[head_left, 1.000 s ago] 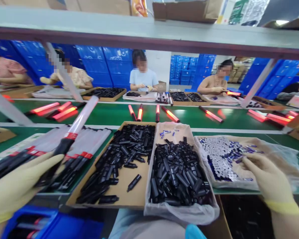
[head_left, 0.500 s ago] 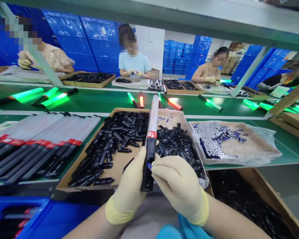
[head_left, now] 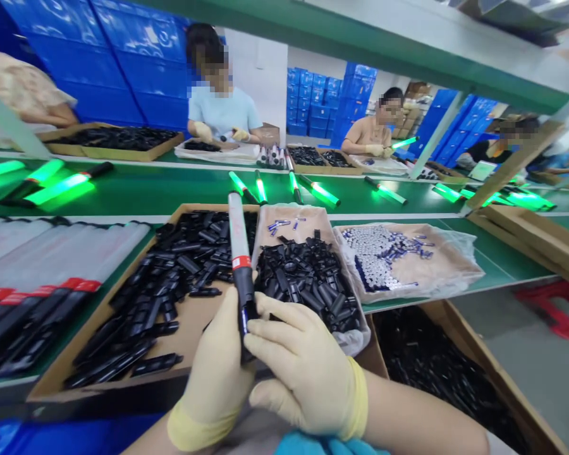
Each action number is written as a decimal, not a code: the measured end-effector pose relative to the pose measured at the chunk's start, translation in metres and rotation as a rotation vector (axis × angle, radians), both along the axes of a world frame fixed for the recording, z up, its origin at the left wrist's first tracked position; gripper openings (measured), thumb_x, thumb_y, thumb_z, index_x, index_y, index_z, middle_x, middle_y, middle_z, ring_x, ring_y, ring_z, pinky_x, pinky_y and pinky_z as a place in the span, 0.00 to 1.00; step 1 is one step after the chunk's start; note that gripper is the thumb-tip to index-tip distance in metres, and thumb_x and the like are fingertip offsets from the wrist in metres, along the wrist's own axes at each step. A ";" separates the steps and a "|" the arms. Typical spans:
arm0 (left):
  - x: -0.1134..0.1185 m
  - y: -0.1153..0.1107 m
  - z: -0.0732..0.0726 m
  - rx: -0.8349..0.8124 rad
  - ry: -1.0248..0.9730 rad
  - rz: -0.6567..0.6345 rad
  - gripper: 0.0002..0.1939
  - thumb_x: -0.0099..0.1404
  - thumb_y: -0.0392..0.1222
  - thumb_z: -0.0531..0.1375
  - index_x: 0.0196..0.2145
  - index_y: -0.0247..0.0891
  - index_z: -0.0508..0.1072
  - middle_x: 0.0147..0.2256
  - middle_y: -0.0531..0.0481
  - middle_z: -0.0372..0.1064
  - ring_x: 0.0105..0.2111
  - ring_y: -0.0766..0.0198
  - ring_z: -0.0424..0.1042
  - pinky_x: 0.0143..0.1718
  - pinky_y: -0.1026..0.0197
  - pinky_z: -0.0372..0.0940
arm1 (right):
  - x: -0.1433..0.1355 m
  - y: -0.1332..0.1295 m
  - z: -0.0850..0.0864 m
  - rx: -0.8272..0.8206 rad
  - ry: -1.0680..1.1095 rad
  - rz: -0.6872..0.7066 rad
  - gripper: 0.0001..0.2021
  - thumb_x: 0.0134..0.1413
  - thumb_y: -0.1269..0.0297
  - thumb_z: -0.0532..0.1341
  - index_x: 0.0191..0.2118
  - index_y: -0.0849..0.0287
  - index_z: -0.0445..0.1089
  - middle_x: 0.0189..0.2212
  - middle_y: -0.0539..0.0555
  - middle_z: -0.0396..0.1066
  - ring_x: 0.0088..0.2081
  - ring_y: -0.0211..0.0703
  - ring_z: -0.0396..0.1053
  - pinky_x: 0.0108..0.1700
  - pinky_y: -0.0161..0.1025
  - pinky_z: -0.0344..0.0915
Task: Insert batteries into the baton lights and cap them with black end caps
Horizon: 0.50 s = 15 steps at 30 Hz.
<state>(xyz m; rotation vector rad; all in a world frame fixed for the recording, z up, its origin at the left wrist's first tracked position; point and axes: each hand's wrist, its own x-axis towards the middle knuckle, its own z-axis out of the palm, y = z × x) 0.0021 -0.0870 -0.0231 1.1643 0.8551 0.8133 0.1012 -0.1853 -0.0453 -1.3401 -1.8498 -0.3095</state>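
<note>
My left hand [head_left: 218, 366], in a pale yellow glove, is wrapped round the black handle of a light baton [head_left: 239, 234]. The baton stands tilted up in front of me, with a clear grey tube and a red band above the handle. A blue-sleeved battery [head_left: 244, 320] lies in the open slot of the handle. My gloved right hand [head_left: 303, 366] reaches over from the right, its fingers stretched out and touching the slot by the battery. Its thumb is apart from the fingers. The handle's lower end is partly hidden by my hands.
Trays of black plastic covers [head_left: 294, 272] sit before me, with a tray of batteries [head_left: 370, 259] to the right. Unlit batons [head_left: 33, 297] lie at left; green-lit batons [head_left: 325, 193] lie on the belt. A box of black parts [head_left: 436, 360] stands lower right. Co-workers sit opposite.
My view has swung right, so things appear farther left. My right fingers have loosened from a pinch on the battery, which now sits along the slot. Red-lit batons on the belt now glow green.
</note>
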 end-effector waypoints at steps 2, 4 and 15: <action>0.000 0.003 -0.003 0.043 0.005 -0.030 0.21 0.48 0.27 0.70 0.41 0.40 0.81 0.40 0.50 0.77 0.48 0.62 0.73 0.51 0.74 0.65 | 0.026 -0.007 0.002 -0.067 -0.005 -0.014 0.22 0.73 0.53 0.48 0.56 0.64 0.69 0.56 0.60 0.72 0.66 0.48 0.59 0.65 0.47 0.62; 0.002 0.005 -0.007 -0.027 -0.018 -0.073 0.18 0.54 0.35 0.70 0.44 0.39 0.80 0.37 0.49 0.76 0.40 0.62 0.74 0.43 0.72 0.70 | 0.074 -0.023 0.008 -0.185 0.025 -0.216 0.18 0.72 0.61 0.49 0.56 0.60 0.70 0.59 0.59 0.69 0.63 0.44 0.64 0.64 0.44 0.63; 0.020 0.004 -0.003 -0.515 -0.187 -0.056 0.12 0.66 0.42 0.61 0.47 0.38 0.76 0.31 0.49 0.71 0.25 0.66 0.70 0.24 0.66 0.71 | 0.277 -0.113 0.007 -1.067 0.098 -0.904 0.15 0.68 0.54 0.60 0.47 0.61 0.73 0.46 0.56 0.73 0.43 0.43 0.73 0.47 0.43 0.72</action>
